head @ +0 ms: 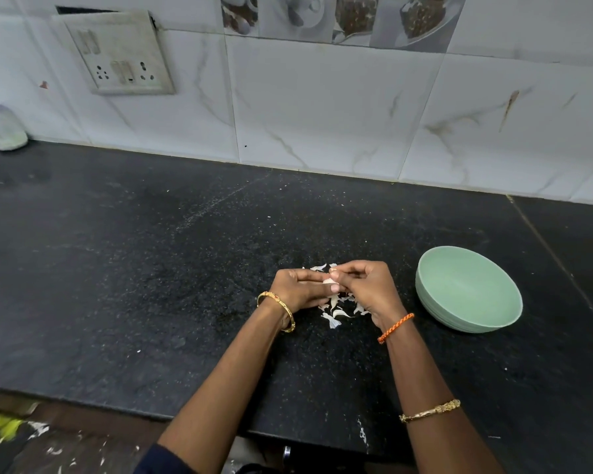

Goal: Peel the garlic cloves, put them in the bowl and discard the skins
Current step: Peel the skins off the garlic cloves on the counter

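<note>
My left hand (pixel 300 289) and my right hand (pixel 363 287) meet over the middle of the black counter, fingertips pinched together on a small pale garlic clove (pixel 330 284). Most of the clove is hidden by my fingers. Loose white garlic skins (pixel 338 311) lie scattered on the counter under and just behind my hands. A pale green bowl (pixel 435 295) stands on the counter to the right of my right hand, a short gap away; the part of its inside that I see holds nothing.
The black stone counter (pixel 151 268) runs left and right, its front edge near the bottom of the view. A tiled wall with a switch and socket plate (pixel 120 54) stands behind. A clear jar (pixel 0 128) sits at the far left by the wall.
</note>
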Demonstrator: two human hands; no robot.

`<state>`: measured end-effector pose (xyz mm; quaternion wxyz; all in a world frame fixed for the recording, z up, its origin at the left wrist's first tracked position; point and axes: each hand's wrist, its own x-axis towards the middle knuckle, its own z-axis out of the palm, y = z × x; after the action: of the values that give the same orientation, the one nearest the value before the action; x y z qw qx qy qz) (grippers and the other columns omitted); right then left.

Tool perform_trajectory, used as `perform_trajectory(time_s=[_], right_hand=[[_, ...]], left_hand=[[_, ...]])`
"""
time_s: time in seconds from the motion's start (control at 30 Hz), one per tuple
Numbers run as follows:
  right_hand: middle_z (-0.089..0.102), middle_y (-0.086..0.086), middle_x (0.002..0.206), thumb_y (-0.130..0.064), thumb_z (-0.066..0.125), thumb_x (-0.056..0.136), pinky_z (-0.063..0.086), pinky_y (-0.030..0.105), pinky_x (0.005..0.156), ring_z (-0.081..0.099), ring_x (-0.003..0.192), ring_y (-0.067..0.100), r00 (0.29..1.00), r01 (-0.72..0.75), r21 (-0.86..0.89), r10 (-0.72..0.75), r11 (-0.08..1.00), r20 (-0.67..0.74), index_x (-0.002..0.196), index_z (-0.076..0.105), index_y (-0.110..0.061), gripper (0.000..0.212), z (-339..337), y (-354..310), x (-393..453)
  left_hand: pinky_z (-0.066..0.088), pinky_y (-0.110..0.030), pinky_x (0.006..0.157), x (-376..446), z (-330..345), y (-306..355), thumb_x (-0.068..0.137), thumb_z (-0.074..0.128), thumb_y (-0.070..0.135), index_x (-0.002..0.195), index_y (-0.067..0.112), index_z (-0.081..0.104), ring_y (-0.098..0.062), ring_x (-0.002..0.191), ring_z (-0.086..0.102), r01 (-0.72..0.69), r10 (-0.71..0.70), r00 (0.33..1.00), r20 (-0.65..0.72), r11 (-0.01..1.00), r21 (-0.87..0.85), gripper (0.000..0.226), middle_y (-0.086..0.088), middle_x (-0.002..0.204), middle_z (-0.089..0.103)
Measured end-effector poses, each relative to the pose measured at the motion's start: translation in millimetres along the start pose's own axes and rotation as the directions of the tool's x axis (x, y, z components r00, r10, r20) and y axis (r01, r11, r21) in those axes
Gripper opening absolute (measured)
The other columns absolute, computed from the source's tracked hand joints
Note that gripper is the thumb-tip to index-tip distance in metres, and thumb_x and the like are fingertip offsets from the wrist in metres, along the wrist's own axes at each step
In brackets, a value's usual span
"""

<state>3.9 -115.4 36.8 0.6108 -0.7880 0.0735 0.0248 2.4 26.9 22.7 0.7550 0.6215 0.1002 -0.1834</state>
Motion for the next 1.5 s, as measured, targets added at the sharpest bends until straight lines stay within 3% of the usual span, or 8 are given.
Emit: perform_trajectory(time_s=[0.37, 0.67, 0.83, 1.0, 1.13, 1.27, 1.37, 1.5], right_hand=[[0.069, 0.004, 0.091, -0.005, 0.065, 0.088, 0.041, 0.001, 0.058, 0.061, 0.079, 0.007, 0.973, 0.1, -0.317, -0.159, 0.943, -0.168, 0.096, 0.073, -0.004, 0.011, 10, 8, 4], [0.066, 0.013, 0.091, 0.007, 0.06, 0.086, 0.038, -0.002, 0.07, 0.058, 0.079, 0.011, 0.838, 0.284, -0.321, -0.396, 0.904, -0.375, 0.09, 0.072, 0.005, 0.013, 27, 26, -12], [0.065, 0.007, 0.091, 0.008, 0.061, 0.084, 0.043, 0.002, 0.073, 0.06, 0.083, 0.014, 0.82, 0.3, -0.223, -0.37, 0.928, -0.438, 0.089, 0.072, 0.004, 0.013, 29, 29, -15], [0.063, -0.003, 0.089, 0.008, 0.059, 0.086, 0.053, 0.025, 0.074, 0.064, 0.083, 0.015, 0.764, 0.39, -0.198, -0.436, 0.899, -0.475, 0.089, 0.072, -0.003, 0.017, 24, 31, -18], [0.065, -0.004, 0.089, 0.003, 0.063, 0.087, 0.054, 0.027, 0.078, 0.064, 0.084, 0.011, 0.834, 0.338, -0.165, -0.376, 0.926, -0.404, 0.09, 0.072, -0.006, 0.013, 21, 35, -17], [0.07, -0.006, 0.083, -0.004, 0.068, 0.086, 0.052, 0.013, 0.071, 0.064, 0.074, -0.003, 0.906, 0.236, -0.046, -0.237, 0.971, -0.351, 0.091, 0.074, -0.011, 0.01, 15, 30, -20], [0.072, 0.0, 0.075, -0.018, 0.069, 0.088, 0.053, 0.019, 0.066, 0.066, 0.068, 0.008, 0.946, 0.142, 0.008, -0.133, 0.99, -0.297, 0.08, 0.071, -0.027, 0.012, 8, 26, -17], [0.072, 0.011, 0.09, -0.015, 0.064, 0.091, 0.056, 0.022, 0.065, 0.068, 0.074, 0.011, 0.999, -0.018, 0.177, 0.023, 0.984, -0.024, 0.094, 0.072, -0.011, 0.01, 6, 19, -13]], left_hand=[[0.055, -0.016, 0.057, 7, 11, -5, 0.071, 0.076, -0.006, 0.094, -0.005, 0.065, -0.011, 0.059, 0.069, 0.007, -0.016, 0.996, -0.092, 0.996, -0.094, 0.025, -0.005, 0.066, 0.071], [0.057, -0.018, 0.061, 7, 20, -10, 0.075, 0.074, -0.005, 0.102, -0.01, 0.065, -0.011, 0.062, 0.069, 0.019, -0.036, 0.995, -0.089, 0.981, -0.193, 0.028, -0.006, 0.07, 0.071], [0.056, -0.016, 0.06, 1, 22, -9, 0.078, 0.07, -0.008, 0.106, -0.012, 0.062, -0.011, 0.062, 0.07, 0.026, -0.039, 0.998, -0.048, 0.967, -0.253, 0.03, -0.006, 0.069, 0.071], [0.055, -0.015, 0.057, -1, 17, -7, 0.082, 0.067, -0.003, 0.094, -0.007, 0.065, -0.016, 0.061, 0.07, 0.078, -0.101, 0.994, -0.045, 0.932, -0.354, 0.013, -0.011, 0.071, 0.071], [0.057, -0.017, 0.064, -1, 9, -7, 0.082, 0.066, -0.005, 0.099, -0.005, 0.065, -0.016, 0.068, 0.072, 0.056, -0.069, 0.997, -0.022, 0.928, -0.369, 0.017, -0.009, 0.077, 0.073], [0.057, -0.018, 0.066, -4, 7, -3, 0.085, 0.063, -0.003, 0.097, -0.002, 0.066, -0.015, 0.068, 0.072, 0.038, -0.038, 0.999, 0.007, 0.941, -0.337, 0.012, -0.008, 0.076, 0.073], [0.057, -0.017, 0.063, -5, 4, 0, 0.087, 0.062, 0.0, 0.091, -0.001, 0.067, -0.018, 0.066, 0.072, 0.047, -0.047, 0.999, 0.01, 0.936, -0.35, 0.007, -0.011, 0.076, 0.073], [0.057, -0.018, 0.061, -5, 3, 0, 0.086, 0.063, -0.002, 0.096, -0.005, 0.067, -0.015, 0.062, 0.07, 0.021, -0.036, 0.999, -0.04, 0.945, -0.328, 0.011, -0.009, 0.071, 0.072]])
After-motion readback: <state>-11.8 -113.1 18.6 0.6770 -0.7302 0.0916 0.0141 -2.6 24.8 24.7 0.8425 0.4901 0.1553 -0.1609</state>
